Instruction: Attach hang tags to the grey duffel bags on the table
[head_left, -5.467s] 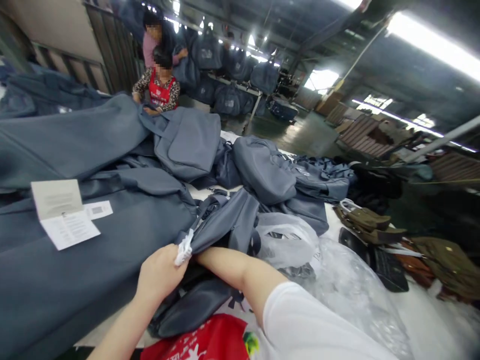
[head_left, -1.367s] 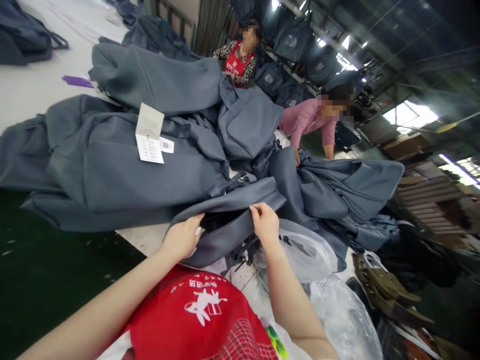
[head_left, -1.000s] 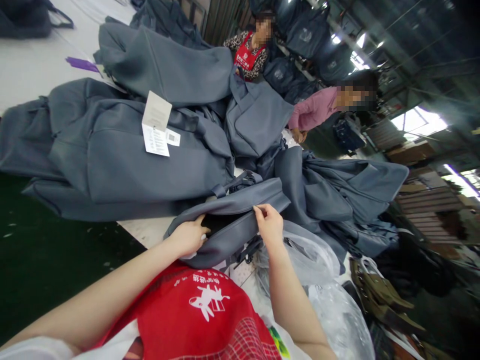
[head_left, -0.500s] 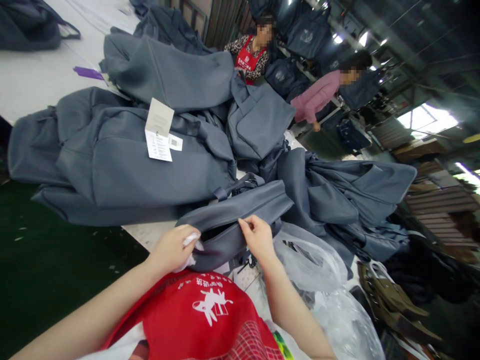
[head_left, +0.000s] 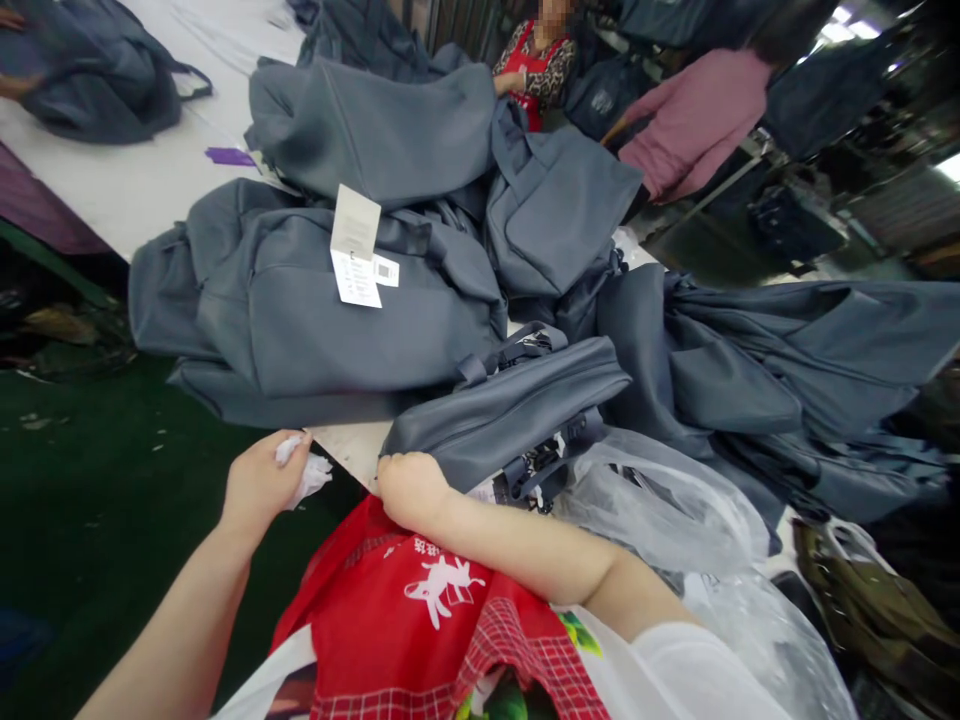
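Note:
A grey bag (head_left: 517,400) lies at the table's front edge, with its long zip running along the top and closed. My right hand (head_left: 412,490) reaches across my red apron and is closed at the bag's left end. What its fingertips pinch there is hidden, perhaps the zip's end. Off the table edge, to the left, my left hand (head_left: 262,485) is closed around a crumpled white tissue (head_left: 311,480). Dark straps with buckles (head_left: 544,465) lie along the bag's near side.
A large grey bag (head_left: 375,345) with a white hang tag (head_left: 356,245) lies behind. More grey bags (head_left: 562,210) are heaped at the back and right. Clear plastic wrapping (head_left: 675,500) sits at right. Two people (head_left: 697,115) stand beyond the table; another hand (head_left: 19,87) shows far left.
My right hand has moved left along the bag to its end, and the gap in its top has closed. My left hand has drawn away left with the tissue. The view has shifted.

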